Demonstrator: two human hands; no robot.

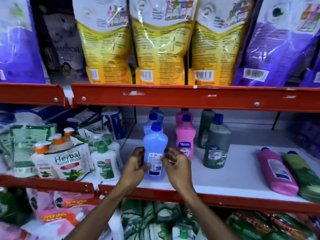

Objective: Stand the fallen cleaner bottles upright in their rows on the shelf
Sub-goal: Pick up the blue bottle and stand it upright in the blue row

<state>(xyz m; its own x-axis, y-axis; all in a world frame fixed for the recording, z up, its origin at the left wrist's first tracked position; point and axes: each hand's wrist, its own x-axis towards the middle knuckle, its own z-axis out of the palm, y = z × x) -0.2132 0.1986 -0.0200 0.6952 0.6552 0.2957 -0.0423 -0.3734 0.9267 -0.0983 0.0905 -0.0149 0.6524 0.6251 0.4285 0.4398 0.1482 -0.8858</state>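
Crowding the white shelf (225, 181) to the left of the front blue bottle (155, 148): herbal hand-wash pouches (69, 161) and pump bottles (103, 161), packed close. Right of it, an upright pink bottle (185, 139), then an upright green bottle (217, 146), each with another behind. Far right of it, a fallen pink bottle (277, 172) and a fallen green bottle (304, 175) lie side by side. The blue bottle stands upright, blue cap, back label facing out, heading its row near the shelf's front edge. Left hand (138, 163) and right hand (174, 161) curl about its lower sides, fingers half closed, gripping it.
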